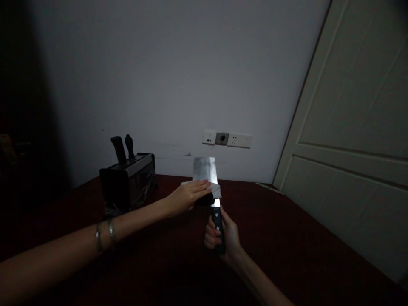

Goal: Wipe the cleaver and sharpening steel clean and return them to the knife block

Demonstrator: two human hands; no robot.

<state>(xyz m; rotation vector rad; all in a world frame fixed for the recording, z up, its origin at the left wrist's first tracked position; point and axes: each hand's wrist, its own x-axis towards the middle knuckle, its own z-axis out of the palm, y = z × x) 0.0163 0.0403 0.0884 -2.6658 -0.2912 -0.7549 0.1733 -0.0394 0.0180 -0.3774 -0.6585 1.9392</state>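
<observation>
My right hand (pixel 223 238) is wrapped round the black handle of a cleaver (pixel 205 169), holding it upright with the wide steel blade pointing away from me. My left hand (pixel 188 195) is folded over a white cloth (pixel 217 189) and presses it against the lower part of the blade, fingers closed on the cloth. Two bracelets sit on my left wrist.
A dark red table (pixel 287 238) lies under both hands. A black knife block (pixel 129 180) with two dark handles stands at the back left. White wall sockets (pixel 227 139) are on the wall behind. A pale door (pixel 353 127) is at the right.
</observation>
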